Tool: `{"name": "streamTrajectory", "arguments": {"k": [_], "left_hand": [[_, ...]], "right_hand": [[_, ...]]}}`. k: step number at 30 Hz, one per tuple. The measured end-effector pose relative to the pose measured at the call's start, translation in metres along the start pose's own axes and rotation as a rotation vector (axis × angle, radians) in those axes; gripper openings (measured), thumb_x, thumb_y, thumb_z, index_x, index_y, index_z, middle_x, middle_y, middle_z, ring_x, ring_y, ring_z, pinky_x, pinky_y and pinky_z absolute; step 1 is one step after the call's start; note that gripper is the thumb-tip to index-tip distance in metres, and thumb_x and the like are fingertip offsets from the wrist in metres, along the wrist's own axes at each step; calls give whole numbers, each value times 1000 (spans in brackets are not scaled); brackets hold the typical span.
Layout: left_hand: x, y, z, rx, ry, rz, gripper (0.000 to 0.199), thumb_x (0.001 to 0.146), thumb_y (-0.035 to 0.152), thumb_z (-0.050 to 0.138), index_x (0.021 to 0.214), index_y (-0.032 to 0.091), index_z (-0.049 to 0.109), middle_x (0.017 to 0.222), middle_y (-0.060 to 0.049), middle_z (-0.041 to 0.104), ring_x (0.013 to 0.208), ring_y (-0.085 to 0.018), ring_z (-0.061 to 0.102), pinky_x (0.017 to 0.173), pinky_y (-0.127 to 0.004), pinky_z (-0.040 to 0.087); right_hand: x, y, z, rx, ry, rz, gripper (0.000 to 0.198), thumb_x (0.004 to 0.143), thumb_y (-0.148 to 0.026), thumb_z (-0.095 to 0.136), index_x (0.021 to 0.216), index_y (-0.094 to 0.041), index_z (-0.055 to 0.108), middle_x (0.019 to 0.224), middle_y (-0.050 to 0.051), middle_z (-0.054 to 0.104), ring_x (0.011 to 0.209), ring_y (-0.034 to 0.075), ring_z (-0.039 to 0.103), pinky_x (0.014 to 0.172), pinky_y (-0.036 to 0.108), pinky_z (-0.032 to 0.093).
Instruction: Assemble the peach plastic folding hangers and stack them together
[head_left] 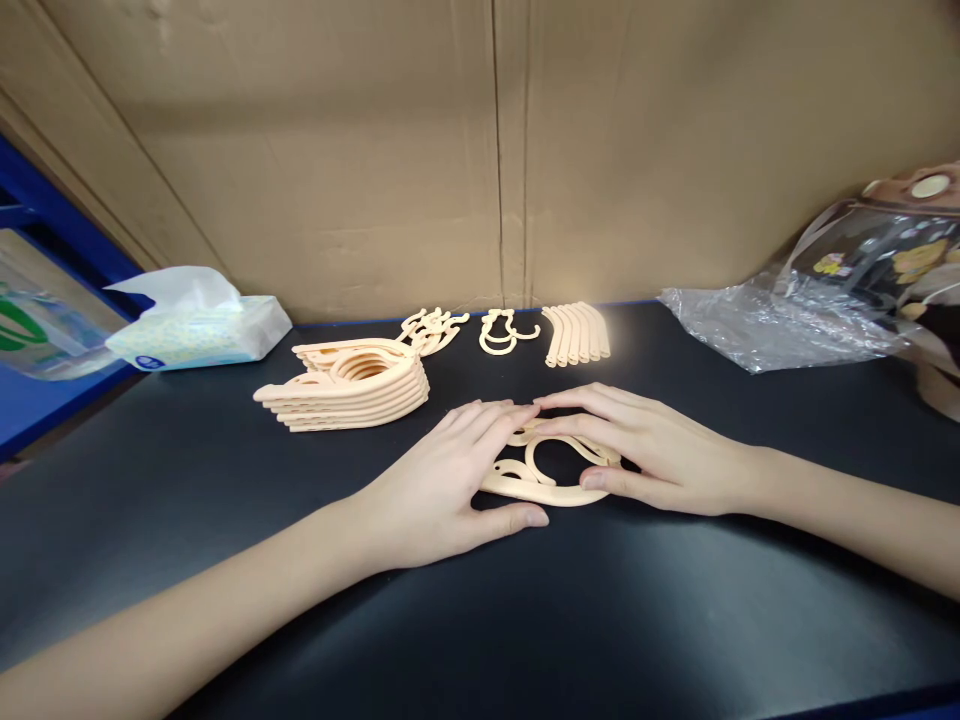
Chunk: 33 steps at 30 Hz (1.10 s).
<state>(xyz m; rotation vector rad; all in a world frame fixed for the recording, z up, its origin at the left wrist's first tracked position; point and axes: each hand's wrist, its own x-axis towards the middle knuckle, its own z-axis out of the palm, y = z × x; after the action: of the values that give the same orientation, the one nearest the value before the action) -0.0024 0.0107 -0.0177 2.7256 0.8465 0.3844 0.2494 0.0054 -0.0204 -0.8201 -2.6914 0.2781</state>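
A beige plastic hanger piece (551,492), with a round opening and curved bars, lies flat on the black table under both hands. My left hand (442,490) rests over its left end, fingers stretched out and thumb lying apart near the front edge. Over the right end lies my right hand (660,450), its fingers extended across the far side and its thumb touching the front bar. The fingertips of both hands nearly meet at the far edge. Part of the piece is hidden beneath the hands.
Behind my left hand is a stack of similar hanger pieces (352,395). Farther back lie small hooks (431,330), more hooks (499,335) and curved tubes (577,335). A tissue pack (202,335) sits left, a clear plastic bag (780,320) right, cardboard (360,150) behind.
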Motion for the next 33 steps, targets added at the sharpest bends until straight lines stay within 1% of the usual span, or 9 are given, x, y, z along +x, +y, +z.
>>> {"name": "streamTrajectory", "arguments": {"k": [6, 11, 14, 18, 21, 24, 28, 31, 33], "left_hand": [[-1, 0, -1, 2, 35, 20, 63, 88, 51, 56, 139, 21, 36, 135, -11, 51, 124, -28, 46, 106, -45, 35], [-1, 2, -2, -1, 32, -7, 62, 87, 49, 59, 137, 21, 37, 134, -9, 50, 120, -25, 48, 102, -39, 41], [-1, 4, -3, 17, 31, -16, 62, 87, 48, 59, 137, 20, 36, 133, -8, 49, 119, -23, 48, 101, -36, 42], [-1, 7, -10, 103, 25, 33, 72, 86, 43, 60, 142, 15, 27, 128, -11, 51, 114, -23, 51, 97, -35, 45], [-1, 10, -24, 188, 96, 66, 71, 85, 40, 60, 143, 15, 26, 130, -11, 50, 115, -24, 51, 98, -34, 44], [-2, 10, -46, 263, 202, 45, 72, 85, 43, 59, 143, 17, 26, 134, -10, 49, 119, -25, 50, 99, -34, 43], [-12, -3, -83, 319, 276, -88, 74, 83, 55, 57, 143, 21, 29, 133, -5, 50, 110, -22, 56, 95, -30, 46], [-26, -25, -106, 285, 331, -264, 82, 75, 70, 52, 141, 24, 35, 122, -1, 59, 109, -25, 58, 94, -33, 47], [-36, -43, -118, 248, 322, -398, 85, 67, 76, 56, 137, 29, 41, 118, 2, 63, 108, -26, 60, 97, -38, 45]], "right_hand": [[-1, 1, 1, -28, 100, 49, 38, 97, -37, 41, 131, -21, 47, 132, 10, 52, 120, 21, 47, 100, 41, 40], [0, 2, 1, 11, 202, 99, 32, 98, -36, 38, 123, -21, 52, 122, 9, 58, 117, 22, 50, 97, 41, 41], [0, 6, 1, 118, 280, 190, 30, 99, -38, 37, 116, -21, 56, 116, 6, 62, 113, 20, 53, 97, 39, 41], [0, 14, 1, 346, 394, 365, 34, 99, -42, 36, 104, -21, 62, 109, 3, 65, 105, 18, 58, 97, 34, 42], [1, 18, 0, 435, 450, 475, 41, 99, -45, 31, 96, -21, 64, 99, 3, 68, 95, 17, 61, 91, 33, 46], [3, 18, 0, 326, 398, 457, 41, 100, -41, 29, 95, -20, 64, 99, 5, 68, 96, 19, 61, 91, 36, 47], [2, 13, 2, -5, 222, 292, 28, 95, -34, 43, 113, -21, 61, 119, 8, 62, 115, 23, 55, 99, 43, 44], [1, 11, 4, -188, 123, 224, 32, 96, -33, 41, 121, -21, 58, 131, 9, 57, 121, 25, 53, 101, 48, 43], [0, 11, 4, -252, 86, 191, 35, 98, -32, 37, 123, -19, 57, 134, 10, 55, 121, 25, 53, 100, 48, 44]]}}
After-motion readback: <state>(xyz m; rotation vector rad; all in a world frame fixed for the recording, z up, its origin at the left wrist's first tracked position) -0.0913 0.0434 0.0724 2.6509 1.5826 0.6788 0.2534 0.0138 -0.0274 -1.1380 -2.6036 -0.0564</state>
